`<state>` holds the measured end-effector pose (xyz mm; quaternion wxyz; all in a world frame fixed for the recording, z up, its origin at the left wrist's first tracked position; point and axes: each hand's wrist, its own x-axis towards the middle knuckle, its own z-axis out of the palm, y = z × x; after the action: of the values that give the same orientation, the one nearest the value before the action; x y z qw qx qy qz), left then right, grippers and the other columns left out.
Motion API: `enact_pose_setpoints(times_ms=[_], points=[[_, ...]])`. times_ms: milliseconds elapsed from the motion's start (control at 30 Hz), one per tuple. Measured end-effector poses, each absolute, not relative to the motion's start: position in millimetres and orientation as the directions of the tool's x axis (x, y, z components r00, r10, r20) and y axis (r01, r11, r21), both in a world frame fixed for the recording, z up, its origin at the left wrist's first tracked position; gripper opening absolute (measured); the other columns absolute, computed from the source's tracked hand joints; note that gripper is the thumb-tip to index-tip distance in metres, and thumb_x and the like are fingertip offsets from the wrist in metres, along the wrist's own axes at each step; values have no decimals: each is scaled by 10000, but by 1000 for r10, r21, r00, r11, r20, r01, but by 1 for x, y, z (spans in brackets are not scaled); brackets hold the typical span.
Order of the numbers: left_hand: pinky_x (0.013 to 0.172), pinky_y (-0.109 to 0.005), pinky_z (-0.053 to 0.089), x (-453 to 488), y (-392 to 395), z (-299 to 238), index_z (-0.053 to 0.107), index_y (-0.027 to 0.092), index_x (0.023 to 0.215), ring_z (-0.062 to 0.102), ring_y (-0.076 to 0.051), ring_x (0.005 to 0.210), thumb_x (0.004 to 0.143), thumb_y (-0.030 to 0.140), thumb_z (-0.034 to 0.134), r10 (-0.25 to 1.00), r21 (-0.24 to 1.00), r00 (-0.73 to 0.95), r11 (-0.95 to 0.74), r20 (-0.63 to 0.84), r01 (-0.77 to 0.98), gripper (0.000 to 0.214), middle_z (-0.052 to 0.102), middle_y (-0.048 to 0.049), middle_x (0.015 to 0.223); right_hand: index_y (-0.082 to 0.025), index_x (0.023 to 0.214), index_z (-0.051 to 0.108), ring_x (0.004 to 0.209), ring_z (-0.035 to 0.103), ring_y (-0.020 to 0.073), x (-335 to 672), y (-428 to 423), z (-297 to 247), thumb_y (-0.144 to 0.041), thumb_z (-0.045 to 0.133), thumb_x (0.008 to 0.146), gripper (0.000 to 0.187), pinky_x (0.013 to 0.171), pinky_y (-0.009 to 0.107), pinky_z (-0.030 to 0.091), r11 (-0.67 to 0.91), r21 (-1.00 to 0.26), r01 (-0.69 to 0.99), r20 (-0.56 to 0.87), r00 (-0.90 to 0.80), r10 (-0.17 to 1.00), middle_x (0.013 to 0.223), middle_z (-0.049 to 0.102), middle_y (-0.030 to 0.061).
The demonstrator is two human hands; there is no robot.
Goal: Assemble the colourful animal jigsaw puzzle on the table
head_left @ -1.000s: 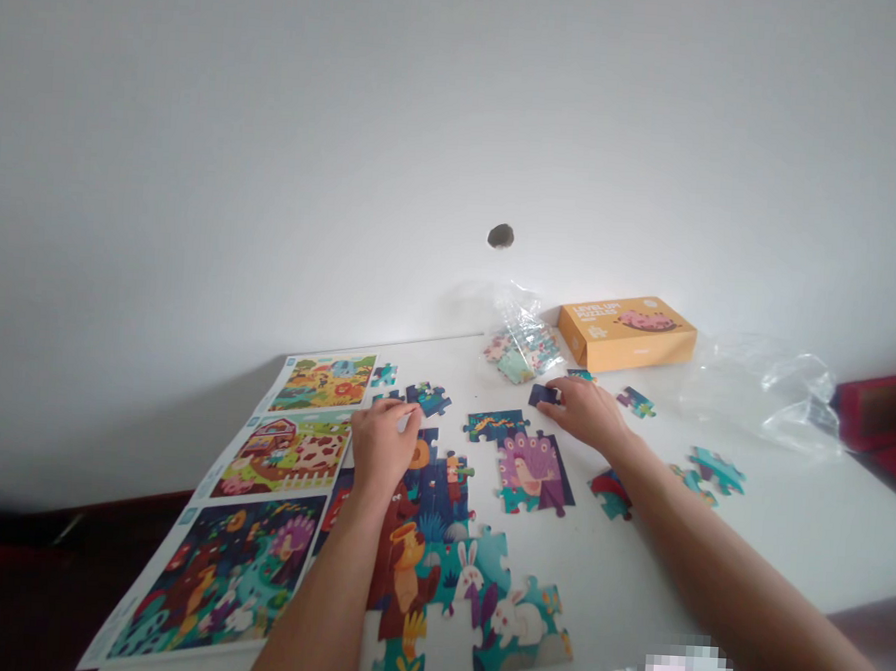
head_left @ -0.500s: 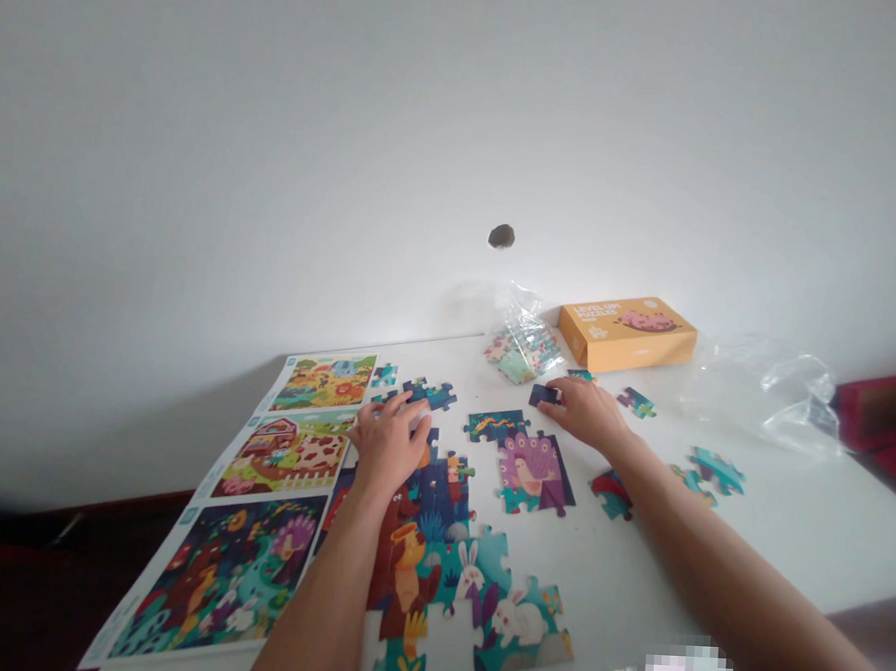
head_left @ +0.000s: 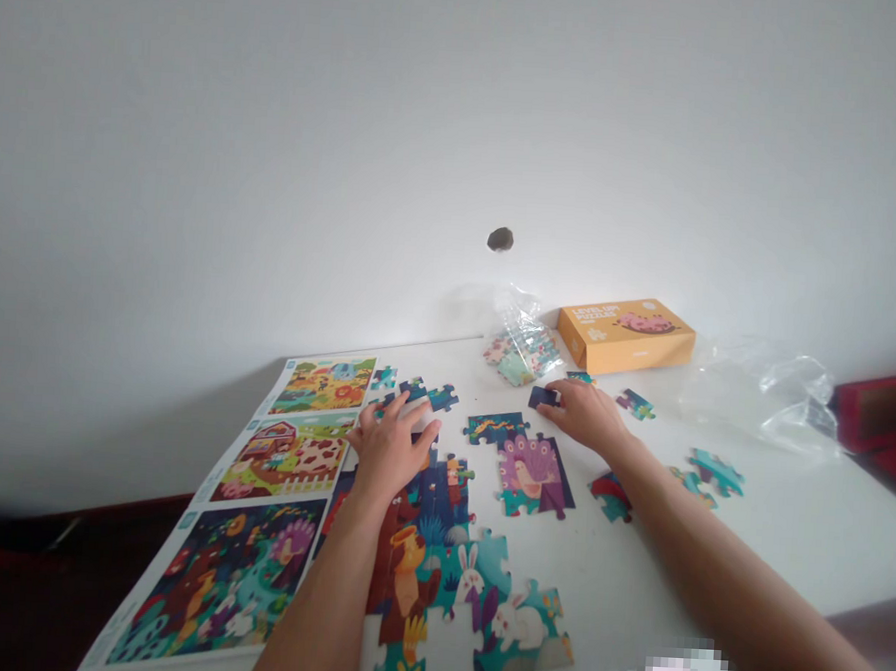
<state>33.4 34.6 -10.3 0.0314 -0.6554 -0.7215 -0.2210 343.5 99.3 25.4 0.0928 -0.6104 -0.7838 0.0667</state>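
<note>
A dark blue puzzle piece (head_left: 540, 396) is pinched at its near edge between thumb and fingers of the right hand (head_left: 586, 411), low at the table (head_left: 798, 534). The fingers of the left hand (head_left: 393, 451) are spread over the far end of the joined bear-and-rabbit section (head_left: 409, 574); whether anything is pressed by them cannot be told. Below and to the right of that hand, bears and rabbits are already linked, though a gap is left along the near edge.

Between the hands, a peacock block (head_left: 535, 475) is set apart from the larger section, with a yellow-patterned strip (head_left: 495, 427) against its far side. The picture seems well past half built. Left unjoined to it are blue pieces (head_left: 434, 395) just beyond the left fingertips, a red-patterned piece (head_left: 611, 496) beside the right forearm, and teal pieces (head_left: 717, 472) further right.

Left of the left hand, a printed sheet (head_left: 229, 574) is laid out, the same scene shown nearest. Beyond the right hand are placed a bag of pieces (head_left: 523, 351) and an orange box (head_left: 628, 335).
</note>
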Motion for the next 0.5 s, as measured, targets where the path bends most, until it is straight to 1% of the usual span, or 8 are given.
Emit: enact_pose_setpoints(times_ms=[133, 333, 400, 500], points=[[998, -722, 315, 34, 35, -8, 735, 374, 1183, 389, -491, 1328, 873, 549, 604, 939, 288, -129, 33, 320, 957, 379, 584, -58, 1446, -233, 1195, 697, 1000, 679, 259, 343, 99, 26, -488, 564, 909, 406, 769, 312, 489, 245, -220, 944, 62, -237, 970, 1115, 724, 93], [983, -760, 300, 36, 34, -4, 723, 378, 1208, 364, -504, 1347, 886, 530, 596, 949, 273, -102, 18, 299, 962, 378, 558, -61, 1472, -224, 1166, 698, 977, 680, 249, 344, 99, 26, -495, 569, 905, 398, 734, 301, 472, 239, -229, 944, 69, -229, 971, 1105, 728, 89], [996, -753, 290, 36, 33, -5, 725, 380, 1203, 362, -496, 1355, 884, 529, 602, 944, 266, -89, 1, 319, 964, 372, 555, -59, 1476, -209, 1147, 697, 951, 681, 238, 344, 100, 26, -498, 579, 900, 399, 719, 292, 463, 221, -237, 946, 53, -214, 975, 1086, 731, 91], [1042, -710, 279, 37, 33, -4, 734, 385, 1185, 364, -466, 1371, 877, 511, 628, 932, 267, -55, -46, 358, 963, 349, 570, -41, 1462, -189, 1126, 690, 930, 679, 236, 344, 101, 25, -512, 589, 890, 412, 700, 291, 455, 201, -250, 947, 41, -197, 979, 1073, 731, 95]])
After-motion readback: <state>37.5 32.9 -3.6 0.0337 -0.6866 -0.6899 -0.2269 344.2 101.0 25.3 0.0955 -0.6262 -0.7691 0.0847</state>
